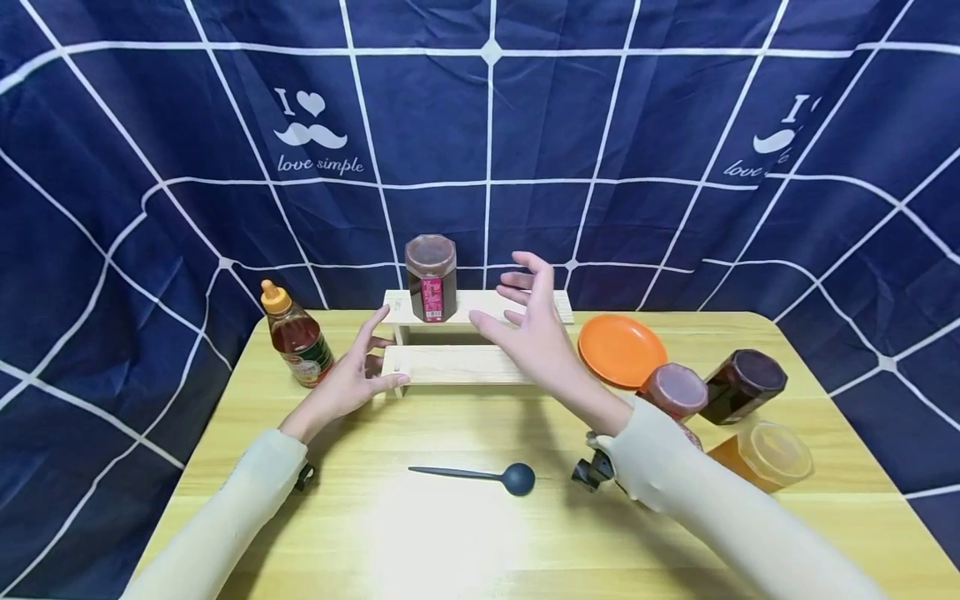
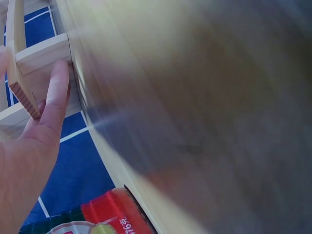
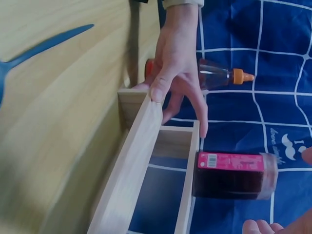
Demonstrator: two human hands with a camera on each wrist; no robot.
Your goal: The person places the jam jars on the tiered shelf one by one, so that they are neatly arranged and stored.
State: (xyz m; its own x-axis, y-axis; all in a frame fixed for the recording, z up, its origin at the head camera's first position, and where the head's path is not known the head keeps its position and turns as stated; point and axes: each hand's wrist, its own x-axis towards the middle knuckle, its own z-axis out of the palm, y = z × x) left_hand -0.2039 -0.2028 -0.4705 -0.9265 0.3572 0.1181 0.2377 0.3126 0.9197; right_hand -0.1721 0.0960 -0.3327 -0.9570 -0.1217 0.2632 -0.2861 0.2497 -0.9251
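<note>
Jar [image 1: 431, 279] upright on upper step of shelf [image 1: 453, 365], long axis vertical, between hands. Right hand [image 1: 534, 329] apart, to jar's right, fingers loosely spread, holding nothing. Left hand [image 1: 354, 373] pinches shelf's left end, index fingertip near jar's base.

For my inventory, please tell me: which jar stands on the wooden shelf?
The dark jar with the pink label: it stands on the shelf's upper tier. The red jar, the amber jar and the other dark jar are on the table.
</note>
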